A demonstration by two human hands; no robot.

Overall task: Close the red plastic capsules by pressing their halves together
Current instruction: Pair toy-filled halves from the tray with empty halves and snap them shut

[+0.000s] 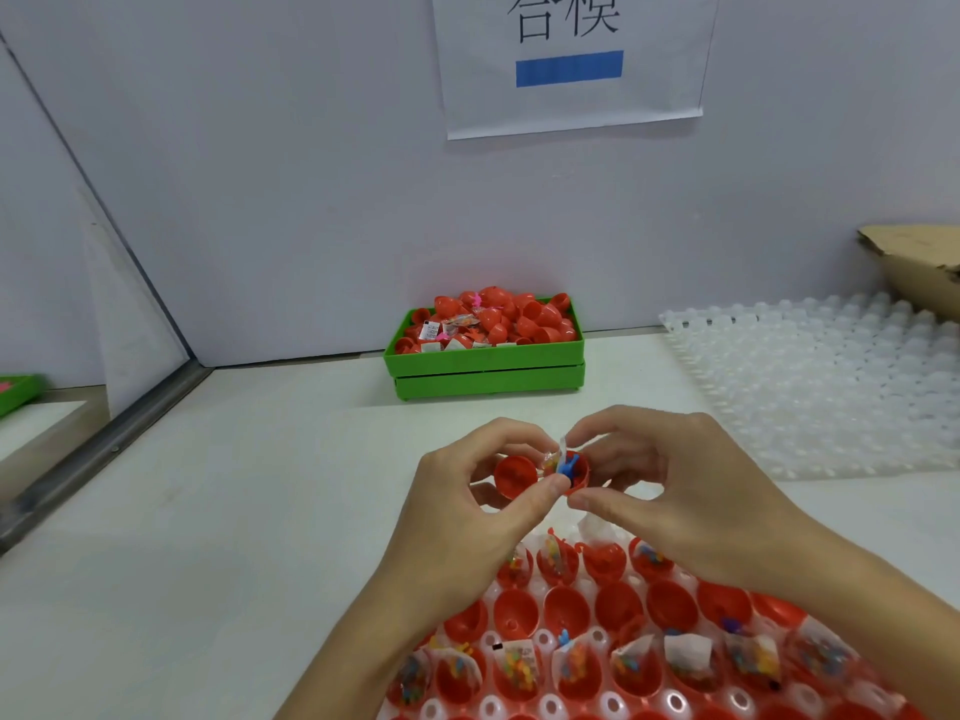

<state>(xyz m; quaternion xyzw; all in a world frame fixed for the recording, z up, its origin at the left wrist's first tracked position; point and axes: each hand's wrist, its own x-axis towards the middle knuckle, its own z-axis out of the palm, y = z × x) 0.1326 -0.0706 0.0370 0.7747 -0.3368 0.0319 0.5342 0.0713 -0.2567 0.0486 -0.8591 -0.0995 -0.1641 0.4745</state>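
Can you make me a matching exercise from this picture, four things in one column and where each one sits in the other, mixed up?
Things:
1. green tray
2. open red capsule
3. clear empty tray
4. paper sign

Places:
A. on the wall at the top
B. on the table at the right, unfilled
C. against the back wall, heaped with red capsules
D. between the left hand and the right hand

Pairs: 1-C, 2-D, 3-B, 4-A
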